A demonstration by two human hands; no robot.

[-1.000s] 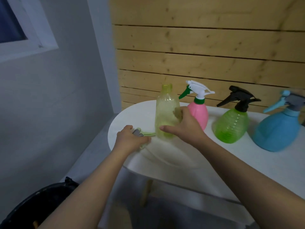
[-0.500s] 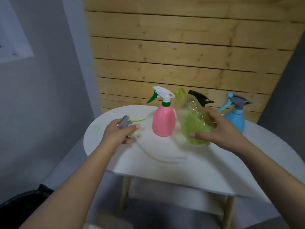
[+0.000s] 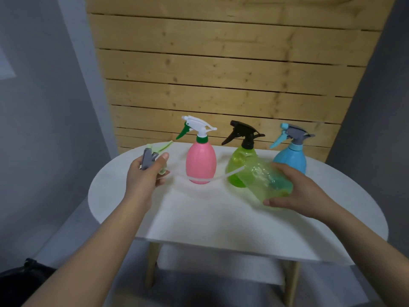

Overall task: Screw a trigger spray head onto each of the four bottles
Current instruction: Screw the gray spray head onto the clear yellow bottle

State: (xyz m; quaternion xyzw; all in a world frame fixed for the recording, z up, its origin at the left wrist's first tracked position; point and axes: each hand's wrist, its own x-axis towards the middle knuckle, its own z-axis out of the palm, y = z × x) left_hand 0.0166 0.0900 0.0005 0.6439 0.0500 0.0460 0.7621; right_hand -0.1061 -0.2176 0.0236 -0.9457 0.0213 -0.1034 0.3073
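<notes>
Over the white desk [image 3: 199, 218] my left grip [image 3: 146, 173] at nine o'clock clasps a grey and pale green trigger spray head [image 3: 152, 157], its white dip tube [image 3: 205, 179] trailing toward three o'clock. My right grip [image 3: 296, 193] at three o'clock grasps the uncapped yellow-green bottle [image 3: 267, 180], tilted with its neck toward the tube. At twelve o'clock stand the pink bottle [image 3: 201, 162], green bottle [image 3: 240, 165] and blue bottle [image 3: 291, 159], each capped.

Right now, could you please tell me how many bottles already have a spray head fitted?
3, in a row at the table's back: pink plastic bottle leftmost, green translucent bottle in the middle, blue plastic bottle rightmost.
</notes>
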